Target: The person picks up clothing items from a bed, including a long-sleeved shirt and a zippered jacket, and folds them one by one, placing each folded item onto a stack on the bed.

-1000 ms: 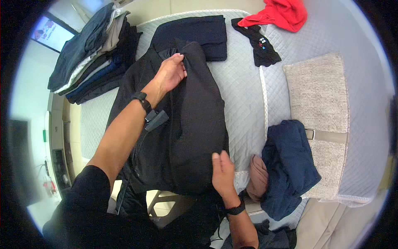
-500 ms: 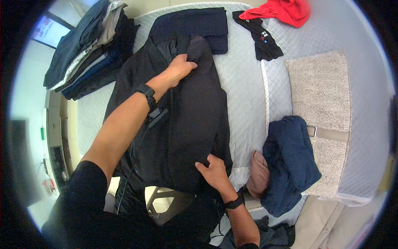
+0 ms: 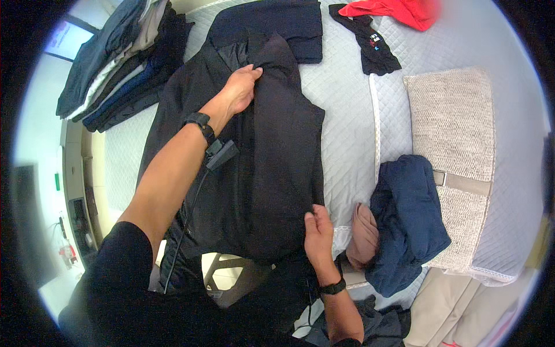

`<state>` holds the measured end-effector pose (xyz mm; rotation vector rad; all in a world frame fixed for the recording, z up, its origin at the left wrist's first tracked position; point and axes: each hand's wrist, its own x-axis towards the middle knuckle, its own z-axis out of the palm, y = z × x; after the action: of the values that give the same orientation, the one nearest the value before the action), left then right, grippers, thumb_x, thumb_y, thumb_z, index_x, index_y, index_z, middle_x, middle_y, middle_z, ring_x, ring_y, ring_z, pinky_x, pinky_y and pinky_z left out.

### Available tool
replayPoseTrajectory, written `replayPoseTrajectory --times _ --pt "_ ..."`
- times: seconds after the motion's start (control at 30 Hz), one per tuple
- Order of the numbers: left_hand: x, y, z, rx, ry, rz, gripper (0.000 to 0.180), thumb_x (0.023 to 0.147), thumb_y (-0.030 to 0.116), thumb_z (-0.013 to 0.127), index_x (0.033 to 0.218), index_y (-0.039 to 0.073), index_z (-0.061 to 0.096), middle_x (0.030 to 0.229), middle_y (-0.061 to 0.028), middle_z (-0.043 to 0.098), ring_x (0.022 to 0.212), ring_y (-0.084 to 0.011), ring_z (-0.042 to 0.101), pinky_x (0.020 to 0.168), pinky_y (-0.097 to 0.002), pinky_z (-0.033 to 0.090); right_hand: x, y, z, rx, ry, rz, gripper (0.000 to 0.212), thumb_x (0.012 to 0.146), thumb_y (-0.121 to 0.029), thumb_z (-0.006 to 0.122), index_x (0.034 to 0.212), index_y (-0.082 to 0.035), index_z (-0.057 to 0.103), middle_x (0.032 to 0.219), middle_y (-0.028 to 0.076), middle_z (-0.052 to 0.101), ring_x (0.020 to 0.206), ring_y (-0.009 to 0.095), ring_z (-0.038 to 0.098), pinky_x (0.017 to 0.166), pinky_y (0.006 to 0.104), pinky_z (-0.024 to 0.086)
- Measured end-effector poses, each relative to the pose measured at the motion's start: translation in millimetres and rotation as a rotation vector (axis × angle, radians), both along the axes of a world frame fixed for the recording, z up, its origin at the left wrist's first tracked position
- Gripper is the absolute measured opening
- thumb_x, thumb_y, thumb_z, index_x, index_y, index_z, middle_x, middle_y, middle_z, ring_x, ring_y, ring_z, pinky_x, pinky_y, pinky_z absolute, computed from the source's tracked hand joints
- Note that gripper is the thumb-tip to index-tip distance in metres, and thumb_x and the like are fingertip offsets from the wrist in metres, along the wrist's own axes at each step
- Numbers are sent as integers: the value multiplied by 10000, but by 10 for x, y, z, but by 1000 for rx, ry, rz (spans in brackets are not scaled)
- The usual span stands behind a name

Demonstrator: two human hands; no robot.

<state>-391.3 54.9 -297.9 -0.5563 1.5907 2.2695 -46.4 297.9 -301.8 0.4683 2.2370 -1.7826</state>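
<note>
A black jacket (image 3: 277, 168) lies spread out in front of me, its collar at the far end and its lower edge towards my body. My left hand (image 3: 240, 89) is closed on the jacket's front edge just below the collar, thumb and fingers pinching the cloth. At the jacket's right side, near the lower corner, my right hand (image 3: 319, 234) grips the edge between thumb and fingers. Each wrist wears a black band, and a small dark device with a cable hangs under my left wrist. Beyond the collar lies a folded dark navy garment (image 3: 266, 20).
A tall stack of folded clothes (image 3: 115, 69) stands at the far left on the pale quilted bed cover (image 3: 352, 133). Far right are a red cloth (image 3: 399, 11) and a black printed garment (image 3: 376, 49). A beige woven cushion (image 3: 451, 121), a navy garment (image 3: 407, 225) and a brownish-pink cloth (image 3: 362, 237) lie right.
My right hand has shifted right, from the jacket's lower front to its side edge. My left hand has moved slightly left, still at the front edge. The jacket's right part lies flatter.
</note>
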Motion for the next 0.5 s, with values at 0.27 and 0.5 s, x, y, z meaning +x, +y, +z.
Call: replayPoseTrajectory --times 0.27,0.5 --pt "168 207 361 189 117 -180 398 1124 288 449 1469 90 453 1461 -95 556 1286 -264 563 1088 -479 449 -18 29 402 182 -153 140 427 956 -233 739 1211 73 584 1079 128 702 987 212 645 852 359 534" --pt "312 29 378 17 72 -166 552 1117 345 461 1606 134 319 1542 -113 486 1383 -284 494 1155 -478 393 161 -56 374 126 94 270 342 921 -101 716 1160 87 559 921 298 712 871 420 729 766 464 556"
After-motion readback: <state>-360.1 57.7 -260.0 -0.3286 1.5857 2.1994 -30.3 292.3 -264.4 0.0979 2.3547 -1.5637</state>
